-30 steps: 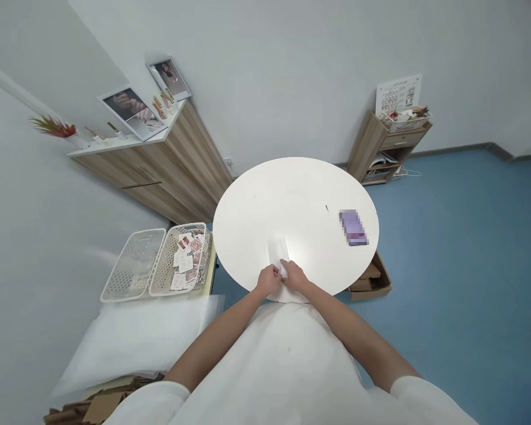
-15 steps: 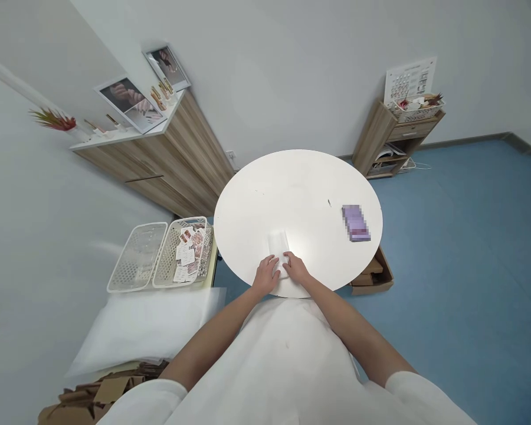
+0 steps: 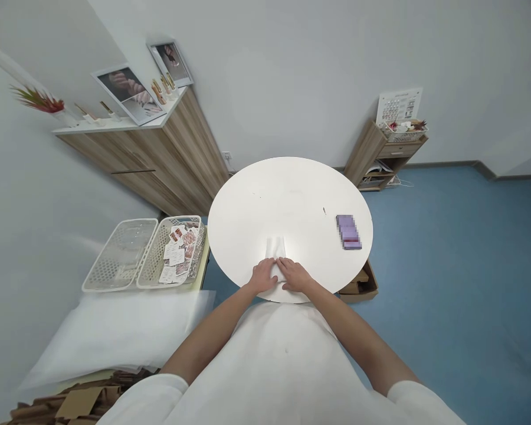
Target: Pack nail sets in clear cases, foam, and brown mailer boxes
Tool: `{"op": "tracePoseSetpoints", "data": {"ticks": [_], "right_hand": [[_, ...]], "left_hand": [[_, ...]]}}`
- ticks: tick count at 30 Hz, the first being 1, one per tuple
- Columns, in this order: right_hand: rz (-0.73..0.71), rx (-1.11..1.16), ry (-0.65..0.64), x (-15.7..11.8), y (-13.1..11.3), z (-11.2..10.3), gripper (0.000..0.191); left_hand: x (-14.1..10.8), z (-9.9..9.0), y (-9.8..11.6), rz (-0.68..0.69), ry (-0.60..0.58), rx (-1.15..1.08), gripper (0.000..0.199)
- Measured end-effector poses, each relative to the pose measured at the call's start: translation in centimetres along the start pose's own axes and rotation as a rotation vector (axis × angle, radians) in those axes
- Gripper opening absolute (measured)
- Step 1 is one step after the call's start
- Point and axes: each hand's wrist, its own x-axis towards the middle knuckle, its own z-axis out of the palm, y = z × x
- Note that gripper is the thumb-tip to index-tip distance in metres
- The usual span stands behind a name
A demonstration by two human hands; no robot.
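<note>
A small whitish, slightly see-through wrap or sleeve point(image 3: 275, 245) lies on the white oval table point(image 3: 243, 218) near its front edge. Its exact material is hard to make out against the white top. My left hand point(image 3: 262, 276) rests on the near left part of it, fingers stretched forward and thumb apart. From the right, my right hand point(image 3: 294, 275) lies over the near part, fingers extended, its fingertips close to those of the left. Both hands cover much of the wrap's near end.
A blurred purple item point(image 3: 348, 232) and a small dark mark or scrap point(image 3: 324, 211) are on the table's right. At left stand two white baskets, one with printed cards point(image 3: 177, 254), above white sheets point(image 3: 124, 330). A cardboard box point(image 3: 361, 286) sits below right; a wooden cabinet point(image 3: 190, 147) stands behind left.
My right hand has slid left and flattened over the wrap, bringing the fingertips of both hands together. The wrap's far end looks changed in shape. The camera view has shifted slightly.
</note>
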Motion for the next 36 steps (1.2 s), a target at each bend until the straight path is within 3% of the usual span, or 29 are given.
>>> {"op": "tracePoseSetpoints", "data": {"ticks": [8,12,19,25,29,36], "right_hand": [[-0.048,0.194,-0.118,-1.5,0.0,-1.5,0.042],[0.172,0.449,-0.108,-0.8,0.6,-3.0,0.019],[0.392,0.509,-0.061,1.4,1.1,-3.0,0.035],[0.524,0.463,0.135,2.5,1.2,-1.1,0.048],[0.535,0.551,0.280,0.6,1.2,0.1,0.058],[0.533,0.708,0.217,-3.3,1.3,1.5,0.058]], "left_hand": [[-1.5,-0.2,-0.8,-0.045,-0.016,-0.507,0.037],[-1.7,0.6,-1.3,-0.081,0.056,-0.656,0.033],[-0.1,1.9,-1.3,-0.213,0.233,-0.527,0.030],[1.0,2.3,-0.9,-0.330,0.283,-0.373,0.027],[0.6,2.4,-0.7,-0.387,0.295,-0.376,0.033],[-0.5,2.2,-0.3,-0.491,0.320,-0.455,0.040]]}}
